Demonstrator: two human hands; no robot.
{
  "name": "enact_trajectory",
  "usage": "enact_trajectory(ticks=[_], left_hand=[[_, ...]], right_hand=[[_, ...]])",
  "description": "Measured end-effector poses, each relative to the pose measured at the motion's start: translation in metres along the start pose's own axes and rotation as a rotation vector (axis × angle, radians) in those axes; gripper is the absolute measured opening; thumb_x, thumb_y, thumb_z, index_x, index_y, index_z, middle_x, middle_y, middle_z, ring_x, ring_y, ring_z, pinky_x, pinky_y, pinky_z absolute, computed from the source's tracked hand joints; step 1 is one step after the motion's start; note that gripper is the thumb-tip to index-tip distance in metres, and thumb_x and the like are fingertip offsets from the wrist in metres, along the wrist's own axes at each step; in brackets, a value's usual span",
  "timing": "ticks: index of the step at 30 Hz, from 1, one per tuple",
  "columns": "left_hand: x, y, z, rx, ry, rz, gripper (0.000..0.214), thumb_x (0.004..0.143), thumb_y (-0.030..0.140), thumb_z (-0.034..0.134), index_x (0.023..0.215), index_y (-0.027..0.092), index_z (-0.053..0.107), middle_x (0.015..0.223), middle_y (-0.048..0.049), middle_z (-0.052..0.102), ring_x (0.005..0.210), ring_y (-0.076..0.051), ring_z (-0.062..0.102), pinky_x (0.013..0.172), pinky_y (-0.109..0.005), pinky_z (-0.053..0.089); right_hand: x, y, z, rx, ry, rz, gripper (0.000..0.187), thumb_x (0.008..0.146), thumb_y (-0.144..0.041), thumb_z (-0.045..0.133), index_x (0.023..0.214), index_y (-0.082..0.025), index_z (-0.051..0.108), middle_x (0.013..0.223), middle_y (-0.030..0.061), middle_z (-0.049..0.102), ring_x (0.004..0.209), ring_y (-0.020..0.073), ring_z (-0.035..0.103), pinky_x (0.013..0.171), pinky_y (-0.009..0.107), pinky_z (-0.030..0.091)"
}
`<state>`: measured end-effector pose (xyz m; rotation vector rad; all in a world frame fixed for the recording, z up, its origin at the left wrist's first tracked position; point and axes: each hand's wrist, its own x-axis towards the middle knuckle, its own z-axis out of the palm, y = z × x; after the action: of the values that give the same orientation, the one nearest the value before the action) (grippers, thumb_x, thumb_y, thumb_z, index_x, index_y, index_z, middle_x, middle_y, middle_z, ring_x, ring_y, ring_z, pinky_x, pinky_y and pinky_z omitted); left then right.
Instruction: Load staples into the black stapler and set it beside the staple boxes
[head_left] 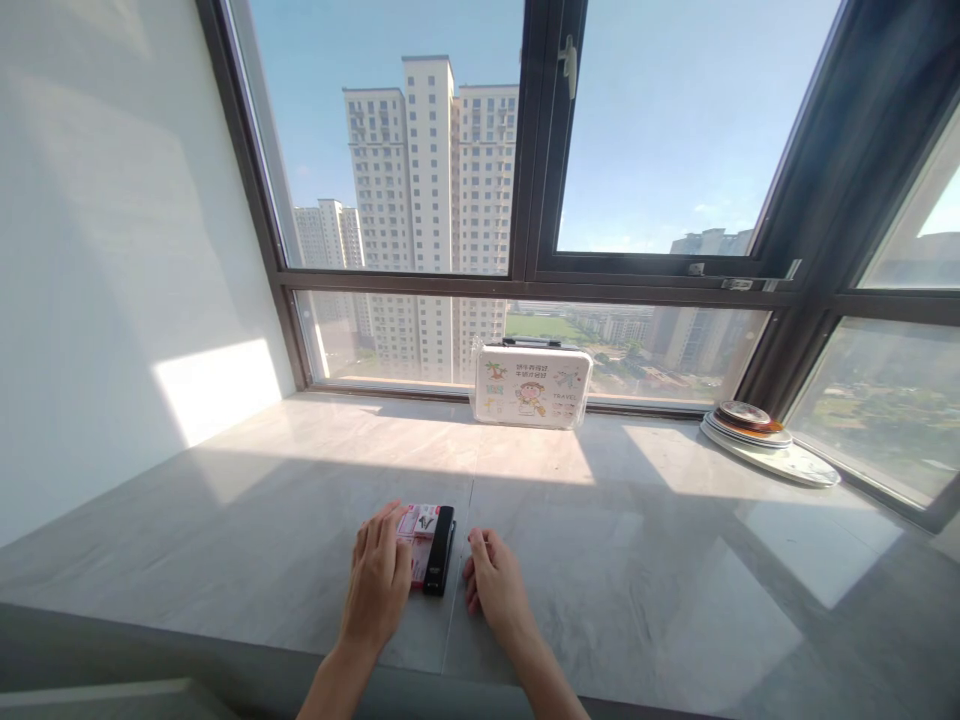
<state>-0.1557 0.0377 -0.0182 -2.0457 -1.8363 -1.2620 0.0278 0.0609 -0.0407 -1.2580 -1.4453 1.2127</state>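
Note:
On the grey marbled sill, a red-and-white printed pack [421, 548] lies in front of me. A black stapler [439, 552] sits along its right side; whether the two are joined I cannot tell. My left hand [376, 568] is closed over the left edge of the pack, its thumb on the printed face, and covers part of it. Just right of the stapler, apart from it, my right hand [495, 585] is held with curled fingers and the thumb against the index finger. Anything between those fingertips is too small to make out.
A white case with cartoon prints [532, 388] stands upright against the window [637, 345]. Several stacked plates [750, 430] are in the far right corner. The marbled sill [600, 590] carries patches of sunlight, and a white wall [127, 300] rises on the left.

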Motion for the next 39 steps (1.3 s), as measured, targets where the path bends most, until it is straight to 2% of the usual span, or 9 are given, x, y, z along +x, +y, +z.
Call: enact_trajectory(ticks=[2, 3, 5, 7, 9, 12, 15, 20, 39], left_hand=[[-0.006, 0.028, -0.003, -0.043, 0.035, 0.009, 0.039, 0.099, 0.024, 0.032, 0.135, 0.026, 0.048, 0.142, -0.0075, 0.052, 0.134, -0.028, 0.045, 0.115, -0.052, 0.035], [-0.01, 0.044, 0.0, -0.069, -0.006, 0.042, 0.04, 0.099, 0.024, 0.033, 0.135, 0.027, 0.049, 0.142, -0.007, 0.053, 0.134, -0.028, 0.045, 0.114, -0.051, 0.037], [-0.017, 0.076, 0.015, -0.125, -0.189, 0.161, 0.042, 0.099, 0.023, 0.034, 0.138, 0.029, 0.049, 0.141, -0.0061, 0.055, 0.129, -0.026, 0.051, 0.109, -0.047, 0.043], [-0.023, 0.1, 0.04, -0.142, -0.347, 0.241, 0.045, 0.098, 0.025, 0.037, 0.141, 0.03, 0.048, 0.143, -0.0054, 0.054, 0.131, -0.026, 0.051, 0.11, -0.046, 0.044], [-0.025, 0.112, 0.07, -0.108, -0.41, 0.258, 0.048, 0.098, 0.032, 0.041, 0.146, 0.029, 0.044, 0.151, -0.0062, 0.048, 0.141, -0.029, 0.042, 0.115, -0.051, 0.037], [-0.026, 0.112, 0.107, -0.031, -0.396, 0.2, 0.056, 0.097, 0.042, 0.042, 0.151, 0.029, 0.039, 0.16, -0.0072, 0.036, 0.15, -0.033, 0.026, 0.12, -0.06, 0.024], [-0.024, 0.105, 0.12, -0.009, -0.389, 0.174, 0.058, 0.097, 0.046, 0.041, 0.152, 0.031, 0.037, 0.162, -0.006, 0.034, 0.151, -0.033, 0.023, 0.121, -0.061, 0.02], [-0.025, 0.103, 0.115, -0.005, -0.409, 0.189, 0.058, 0.097, 0.049, 0.039, 0.153, 0.032, 0.037, 0.162, -0.0047, 0.034, 0.151, -0.032, 0.025, 0.121, -0.061, 0.021], [-0.026, 0.108, 0.112, 0.067, -0.452, 0.181, 0.06, 0.099, 0.051, 0.034, 0.154, 0.029, 0.035, 0.163, -0.005, 0.029, 0.152, -0.031, 0.022, 0.122, -0.059, 0.021]], right_hand=[[-0.007, 0.004, -0.024, -0.034, 0.083, -0.013, 0.051, 0.098, -0.062, 0.031, 0.108, -0.021, 0.06, 0.08, 0.0045, 0.064, 0.06, 0.0189, 0.06, 0.049, 0.029, 0.049], [-0.01, 0.006, -0.04, -0.072, 0.124, -0.038, 0.045, 0.098, -0.057, 0.036, 0.11, -0.022, 0.061, 0.084, 0.0056, 0.066, 0.068, 0.0206, 0.063, 0.058, 0.03, 0.052], [-0.018, 0.008, -0.074, -0.245, 0.216, -0.136, 0.038, 0.097, -0.048, 0.04, 0.113, -0.022, 0.064, 0.096, 0.0077, 0.07, 0.088, 0.0235, 0.066, 0.079, 0.034, 0.054], [-0.027, 0.01, -0.108, -0.458, 0.275, -0.212, 0.037, 0.096, -0.04, 0.042, 0.117, -0.023, 0.066, 0.112, 0.0092, 0.07, 0.109, 0.0253, 0.063, 0.098, 0.036, 0.048], [-0.036, 0.012, -0.136, -0.647, 0.28, -0.226, 0.038, 0.094, -0.036, 0.043, 0.121, -0.024, 0.067, 0.127, 0.0084, 0.066, 0.126, 0.0259, 0.054, 0.11, 0.037, 0.039], [-0.048, 0.016, -0.16, -0.849, 0.222, -0.182, 0.044, 0.094, -0.034, 0.044, 0.134, -0.028, 0.061, 0.146, 0.0023, 0.055, 0.143, 0.0244, 0.039, 0.12, 0.04, 0.025], [-0.056, 0.02, -0.164, -0.961, 0.162, -0.144, 0.05, 0.098, -0.041, 0.041, 0.147, -0.035, 0.047, 0.158, -0.0041, 0.041, 0.15, 0.0236, 0.026, 0.124, 0.044, 0.015], [-0.06, 0.02, -0.153, -1.04, 0.134, -0.107, 0.058, 0.1, -0.052, 0.034, 0.156, -0.037, 0.03, 0.164, -0.0058, 0.023, 0.154, 0.0266, 0.012, 0.123, 0.052, 0.008], [-0.061, 0.02, -0.148, -1.098, 0.14, -0.084, 0.058, 0.101, -0.053, 0.03, 0.157, -0.037, 0.027, 0.165, -0.0053, 0.02, 0.154, 0.0282, 0.011, 0.122, 0.055, 0.007]])
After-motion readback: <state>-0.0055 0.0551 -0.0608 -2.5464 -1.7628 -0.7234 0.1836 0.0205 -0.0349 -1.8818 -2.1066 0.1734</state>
